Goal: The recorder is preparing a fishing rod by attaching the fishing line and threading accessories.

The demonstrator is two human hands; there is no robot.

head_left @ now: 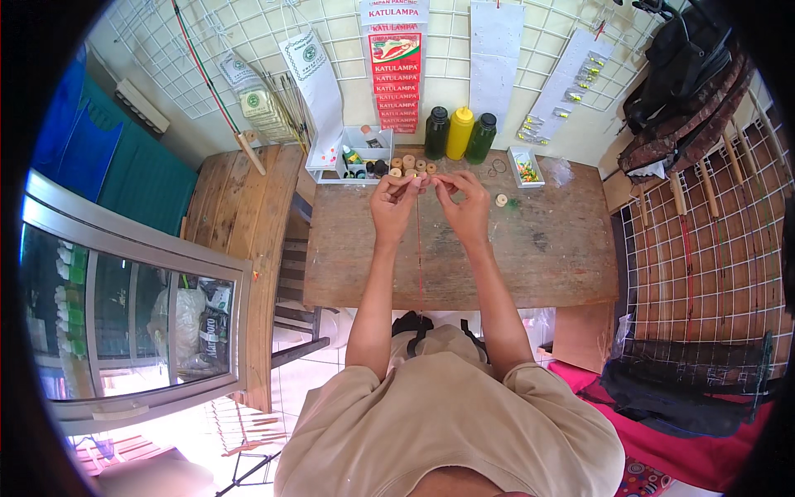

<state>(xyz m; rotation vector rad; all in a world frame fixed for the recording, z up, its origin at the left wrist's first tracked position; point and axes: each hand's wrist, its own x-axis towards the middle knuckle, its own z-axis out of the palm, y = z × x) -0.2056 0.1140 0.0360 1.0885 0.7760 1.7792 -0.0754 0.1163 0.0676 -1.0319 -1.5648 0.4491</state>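
Observation:
Both my hands are raised over the far middle of a worn wooden table [546,248]. My left hand [392,201] and my right hand [465,203] pinch something very small between their fingertips, held close together. A thin reddish rod [419,257] runs from my hands straight back toward my body. Several small cork-like spools [411,164] lie just beyond my fingers. A single small spool [501,200] lies to the right of my right hand.
Two dark green bottles [436,132] and a yellow one [460,132] stand at the table's far edge. A clear compartment box [354,156] sits left of them, a small white tray [525,166] to the right. A glass cabinet [132,306] stands left, rod racks [704,248] right.

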